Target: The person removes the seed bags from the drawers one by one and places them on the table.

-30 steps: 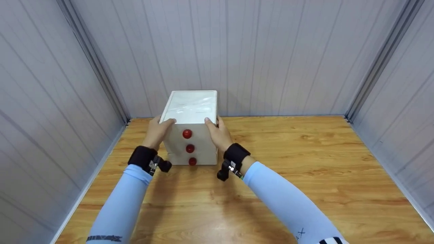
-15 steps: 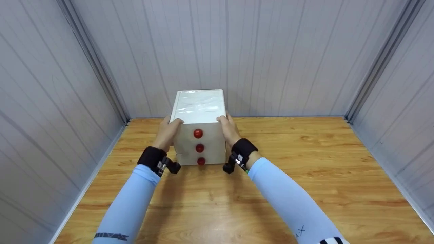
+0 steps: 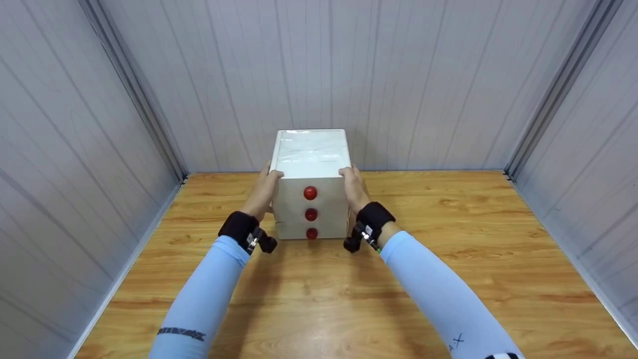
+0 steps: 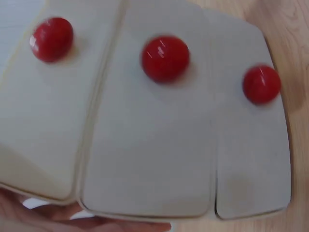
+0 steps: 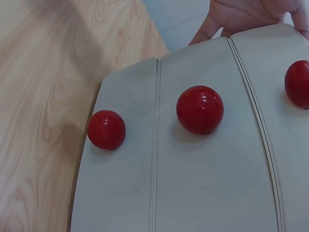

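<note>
A small white drawer cabinet (image 3: 294, 199) stands near the back wall, its front facing me. One above another, three red round knobs run down that front: the top knob (image 3: 310, 193), the middle knob (image 3: 311, 215) and the bottom knob (image 3: 312, 233). My left hand (image 3: 261, 192) grips the cabinet's left side, with the thumb over its top front edge. On the opposite side my right hand (image 3: 355, 189) holds it the same way. Left-hand fingers (image 4: 111, 225) show along the cabinet's side in the left wrist view. In both wrist views the drawer fronts look closed.
The cabinet is on a wood-grain tabletop (image 3: 448, 249). Pale panel walls enclose it: a back wall (image 3: 398, 85), a left wall (image 3: 65, 149) and a right wall (image 3: 588, 164).
The cabinet has moved to the right along the table, with both hands holding its sides and travelling with it. Its front now faces me more squarely.
</note>
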{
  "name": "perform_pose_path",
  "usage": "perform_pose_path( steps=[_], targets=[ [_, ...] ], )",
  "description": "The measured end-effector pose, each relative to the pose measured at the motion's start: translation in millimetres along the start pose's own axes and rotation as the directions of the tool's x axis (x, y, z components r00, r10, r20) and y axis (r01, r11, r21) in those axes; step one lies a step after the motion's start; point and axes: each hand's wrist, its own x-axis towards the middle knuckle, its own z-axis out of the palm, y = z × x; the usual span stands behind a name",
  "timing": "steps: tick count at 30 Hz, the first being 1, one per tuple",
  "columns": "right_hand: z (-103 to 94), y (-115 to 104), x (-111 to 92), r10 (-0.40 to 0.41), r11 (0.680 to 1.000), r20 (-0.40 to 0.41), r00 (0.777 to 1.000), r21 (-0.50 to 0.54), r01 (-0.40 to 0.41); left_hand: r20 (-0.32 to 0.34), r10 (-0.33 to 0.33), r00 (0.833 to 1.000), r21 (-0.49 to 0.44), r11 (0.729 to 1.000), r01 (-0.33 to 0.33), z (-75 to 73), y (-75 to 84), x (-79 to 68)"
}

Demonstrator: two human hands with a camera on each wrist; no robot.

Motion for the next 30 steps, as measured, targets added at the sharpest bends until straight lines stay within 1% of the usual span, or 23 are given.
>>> perform_pose_path(
  steps=[2,6,9,14,17,22,26,30],
  targets=[
    [-6.8,0.5,-0.5,0.007,1.0,0.002,1.0,-0.012,-0.007,0.024,-0.002,1.0,-0.009,1.0,0.003,4.0,0.6,4.3],
    [-21.1,1.6,0.8,0.018,1.0,0.016,1.0,0.003,-0.018,0.067,-0.012,0.998,-0.039,0.999,0.014,13.3,3.7,11.0],
    [-34.7,3.9,-0.3,0.034,0.999,0.023,0.999,0.026,-0.034,0.093,-0.009,0.996,-0.04,0.999,0.013,22.6,4.5,13.6],
    [-60.9,7.5,-4.5,0.051,0.999,0.025,0.998,-0.011,-0.05,0.133,0.013,0.991,-0.033,0.999,-0.009,40.2,3.3,15.3],
    [-71.6,8.2,-5.6,0.046,0.999,0.029,0.999,-0.015,-0.045,0.151,0.031,0.988,-0.03,0.999,-0.027,48.4,4.2,16.3],
    [-81.5,8.9,-9.3,0.054,0.998,0.037,0.998,0.04,-0.056,0.165,0.033,0.986,-0.014,0.999,-0.031,57.3,5.1,16.6],
    [-90.8,8.9,-13.8,0.05,0.997,0.065,0.997,0.057,-0.054,0.15,0.024,0.988,-0.001,1.0,-0.025,65.3,4.9,12.5],
    [-101.3,8.2,-20.4,0.063,0.993,0.103,0.993,0.094,-0.073,0.133,0.037,0.99,0.003,0.999,-0.038,75.7,5.0,7.3]
  ],
)
